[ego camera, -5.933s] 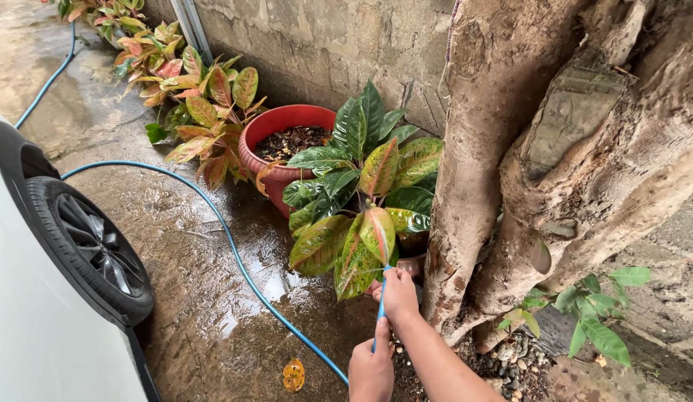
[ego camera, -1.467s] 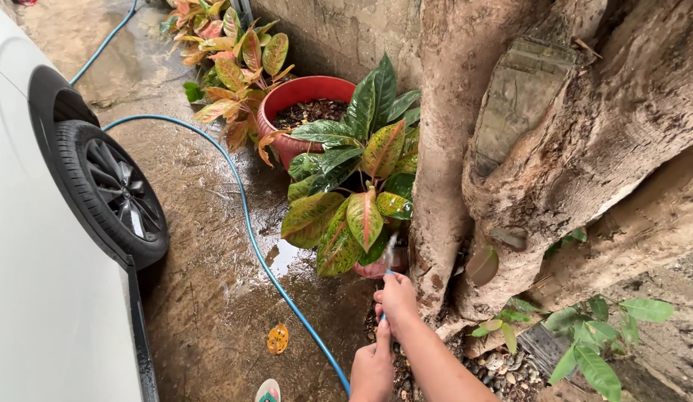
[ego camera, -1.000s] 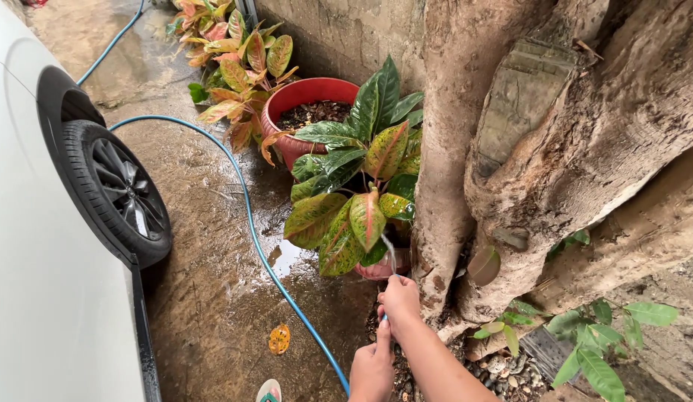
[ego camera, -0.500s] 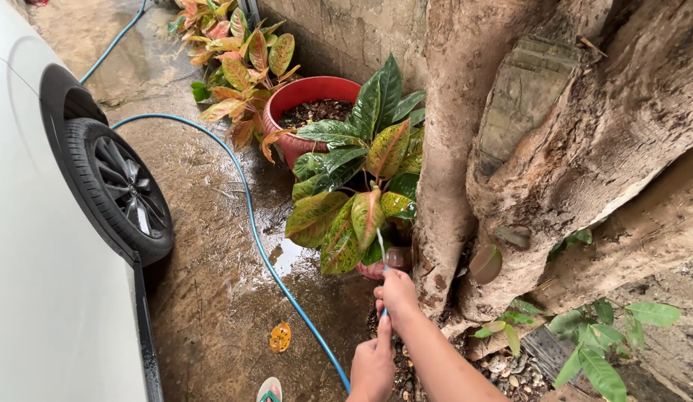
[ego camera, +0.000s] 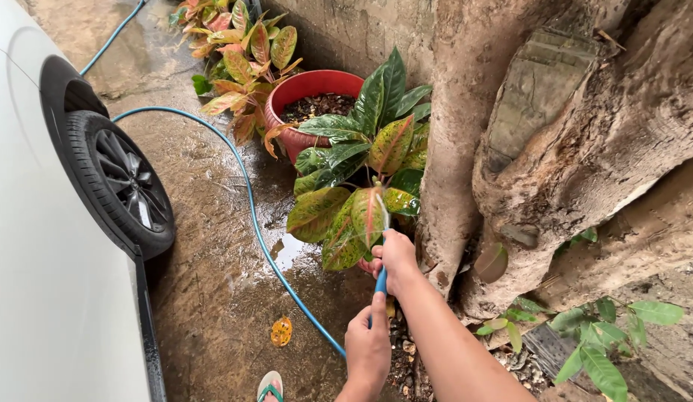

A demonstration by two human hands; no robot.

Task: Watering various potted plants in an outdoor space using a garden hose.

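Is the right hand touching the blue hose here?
Touching. The head view shows the right hand closed around the end of the blue hose, with the left hand gripping it just below.

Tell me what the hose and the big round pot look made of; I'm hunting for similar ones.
The blue hose looks like flexible plastic or rubber: smooth, slightly glossy, lying in soft curves over the wet ground. The red pot could be glazed clay or plastic; its thick rounded rim has an even, faintly shiny red surface, and the picture does not settle which. Both hands hold the hose's end.
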